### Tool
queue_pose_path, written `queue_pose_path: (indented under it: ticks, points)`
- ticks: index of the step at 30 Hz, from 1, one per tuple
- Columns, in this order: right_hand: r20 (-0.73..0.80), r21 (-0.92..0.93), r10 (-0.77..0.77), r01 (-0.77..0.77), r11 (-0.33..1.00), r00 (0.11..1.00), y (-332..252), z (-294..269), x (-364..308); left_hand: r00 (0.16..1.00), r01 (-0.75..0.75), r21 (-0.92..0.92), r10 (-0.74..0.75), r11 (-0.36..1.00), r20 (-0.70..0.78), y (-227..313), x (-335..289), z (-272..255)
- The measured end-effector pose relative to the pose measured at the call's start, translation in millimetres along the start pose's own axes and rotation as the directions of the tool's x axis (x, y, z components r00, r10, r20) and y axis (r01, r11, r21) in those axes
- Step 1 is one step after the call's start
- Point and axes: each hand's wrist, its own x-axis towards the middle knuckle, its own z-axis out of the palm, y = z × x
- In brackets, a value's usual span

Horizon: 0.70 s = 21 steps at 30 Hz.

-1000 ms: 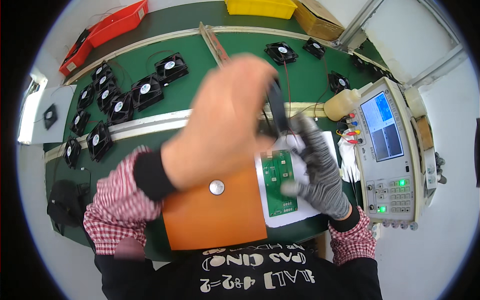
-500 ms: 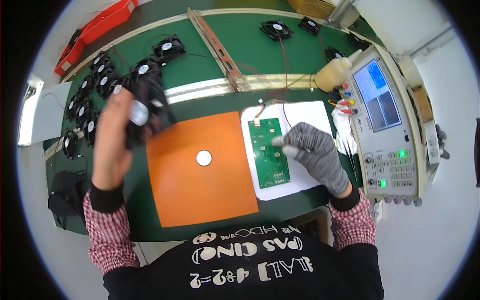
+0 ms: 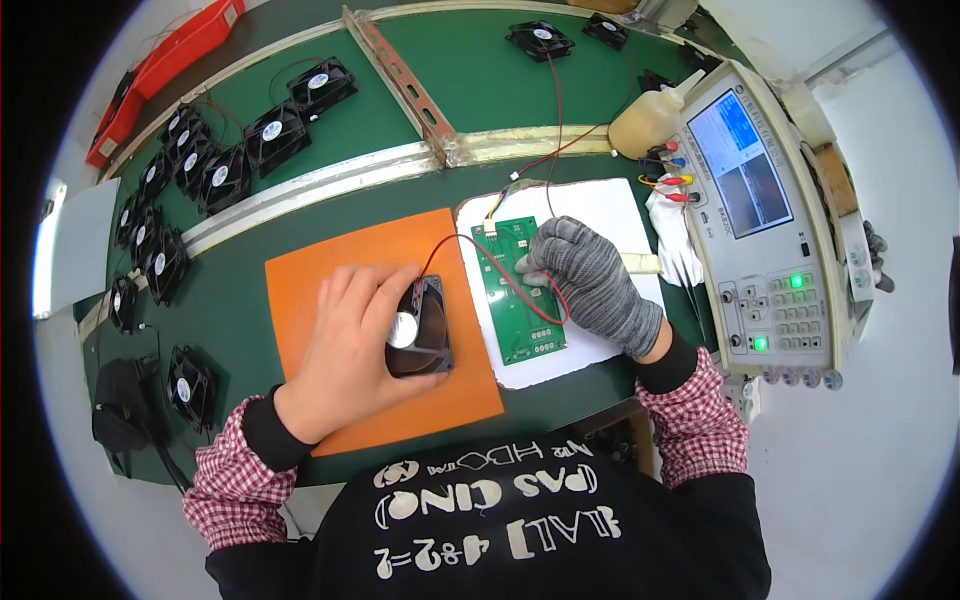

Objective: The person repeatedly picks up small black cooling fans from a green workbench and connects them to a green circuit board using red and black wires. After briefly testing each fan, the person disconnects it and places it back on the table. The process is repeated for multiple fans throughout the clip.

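Observation:
My bare left hand (image 3: pixel 355 345) is closed round a black square cooling fan (image 3: pixel 430 335), whose round pale label shows beside the fingers. The fan rests on an orange mat (image 3: pixel 310 290). From its top a red-and-dark wire (image 3: pixel 495 265) arches over to my right hand (image 3: pixel 590 280), in a grey knitted glove with bare fingertips. Those fingertips pinch the wire's end at a green circuit board (image 3: pixel 515 300); the plug itself is hidden. The board lies on a white sheet (image 3: pixel 625 200), with a white connector (image 3: pixel 489 229) at its top left.
Several black fans (image 3: pixel 220 180) crowd the far left, and one fan (image 3: pixel 190 388) lies left of the mat. A slotted metal bar (image 3: pixel 400 80) crosses the back. At right stand a tester with a screen (image 3: pixel 740 160), a yellowish bottle (image 3: pixel 645 125) and tweezers (image 3: pixel 692 290) by a white glove.
My left hand has come down and right from the left side, bringing the fan onto the mat. The white disc seen there is no longer distinguishable. My right hand now pinches the fan's wire.

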Motion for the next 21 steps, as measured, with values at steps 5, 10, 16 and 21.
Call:
queue_pose_path:
  ticks: [5, 10, 16, 21]
  points:
    - [0.026, 0.074, 0.014, -0.016, 0.997, 1.0, -2, -3, 3, 0.844, -0.374, 0.217, 0.428, 0.901, -0.322, 25, -17, -48]
    - [-0.048, 0.159, 0.051, -0.043, 0.986, 0.998, 0, -6, -5, 0.907, 0.362, -0.739, 0.397, -0.568, 0.14, 24, -22, -62]
    - [0.003, 0.139, 0.111, -0.11, 0.984, 0.994, -3, -2, -2, 0.972, -0.012, -0.954, 0.227, 0.301, 0.059, 15, -23, -76]
    - [-0.032, -0.049, -0.082, 0.08, 0.996, 0.996, -4, 0, 1, 0.609, -0.287, 0.451, 0.524, 0.845, -0.595, 20, -7, -56]
